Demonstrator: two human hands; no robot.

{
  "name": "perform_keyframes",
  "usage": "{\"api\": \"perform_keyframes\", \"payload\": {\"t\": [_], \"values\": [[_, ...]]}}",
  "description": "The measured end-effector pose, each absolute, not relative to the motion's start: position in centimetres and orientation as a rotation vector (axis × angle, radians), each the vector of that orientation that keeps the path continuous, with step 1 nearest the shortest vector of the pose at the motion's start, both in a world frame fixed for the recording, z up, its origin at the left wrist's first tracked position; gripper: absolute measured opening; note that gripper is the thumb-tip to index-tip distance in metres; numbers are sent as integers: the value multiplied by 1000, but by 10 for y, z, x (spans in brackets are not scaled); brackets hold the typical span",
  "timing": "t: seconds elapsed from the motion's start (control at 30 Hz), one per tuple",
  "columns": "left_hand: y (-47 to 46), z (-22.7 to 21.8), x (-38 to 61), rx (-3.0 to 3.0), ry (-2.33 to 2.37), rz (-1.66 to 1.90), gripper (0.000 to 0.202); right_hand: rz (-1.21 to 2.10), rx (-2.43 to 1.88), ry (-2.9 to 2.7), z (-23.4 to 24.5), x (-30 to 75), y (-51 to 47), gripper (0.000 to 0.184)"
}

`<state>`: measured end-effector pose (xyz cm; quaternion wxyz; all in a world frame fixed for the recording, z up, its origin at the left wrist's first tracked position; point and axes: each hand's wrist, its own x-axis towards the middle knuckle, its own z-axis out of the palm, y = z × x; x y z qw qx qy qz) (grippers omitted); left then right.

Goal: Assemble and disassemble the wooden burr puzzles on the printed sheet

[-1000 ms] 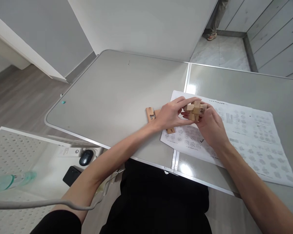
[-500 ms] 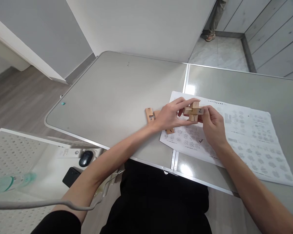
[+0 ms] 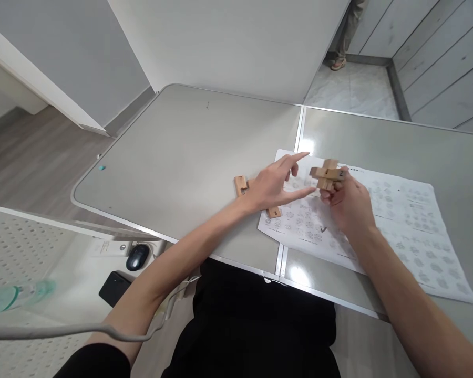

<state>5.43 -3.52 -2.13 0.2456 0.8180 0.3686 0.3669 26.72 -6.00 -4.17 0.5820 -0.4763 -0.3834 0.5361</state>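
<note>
My right hand (image 3: 350, 202) grips a wooden burr puzzle (image 3: 328, 175), a cross of interlocked blocks with a dark mark on one block end. It is held above a printed sheet (image 3: 410, 247) covered with rows of small diagrams. To its left, my left hand (image 3: 279, 181) is open, thumb and fingers spread apart, with nothing between them. Loose notched wooden pieces lie partly hidden under and beside my left wrist: one wooden piece (image 3: 240, 184) on its left side, and another wooden piece (image 3: 274, 212) with a mark near the sheet's edge.
The grey table (image 3: 181, 157) has a metal seam (image 3: 300, 128) running across it. At lower left, a white pegboard shelf (image 3: 74, 273) holds a black mouse (image 3: 137, 256), a phone (image 3: 114, 288) and a clear bottle (image 3: 19, 296). A cable (image 3: 63, 331) crosses in front. A person's leg (image 3: 345, 37) shows behind.
My left hand has let go of the burr puzzle and opened. My right hand has carried the puzzle slightly right and tilted it.
</note>
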Motion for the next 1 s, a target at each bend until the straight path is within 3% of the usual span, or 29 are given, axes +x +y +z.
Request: {"api": "perform_keyframes", "payload": {"t": [0.13,0.27,0.47,0.67,0.83,1.0], "values": [[-26,-26,50,2168,1168,1089,36,1293,-1056,-535,-50,295,-42,19],[-20,-32,48,2126,1276,1089,21,1179,-1068,-453,-60,329,-26,12],[-19,-34,49,2125,1301,1048,16,1163,-1027,-615,-54,356,-32,14],[-18,-36,50,2129,1300,1028,14,1109,-926,-302,-43,372,-34,40],[-17,-36,50,2119,1301,1032,13,1118,-870,-226,-50,380,-28,41],[-18,-36,50,2112,1291,1047,13,1119,-988,-534,-55,372,-29,36]]}}
